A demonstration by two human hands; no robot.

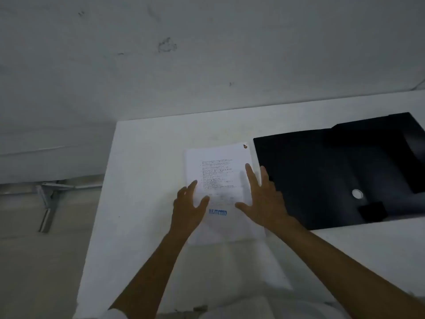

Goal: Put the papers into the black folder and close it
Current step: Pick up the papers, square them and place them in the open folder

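A stack of white papers (218, 171) with printed text and a blue "REJECTED" stamp lies flat on the white table (147, 157). My left hand (187, 209) rests on the stack's left edge with fingers spread. Over the right edge lies my right hand (262, 199), also spread, its fingers pointing away from me. Neither hand grips anything. The black folder (322, 176) lies open and flat just to the right of the papers, with a white round fastener (357, 194) and a small black tab near its front edge.
The table's left edge drops to a pale floor where a metal bracket (49, 199) stands. A grey wall (184, 54) rises behind the table. The folder runs out of view at the right.
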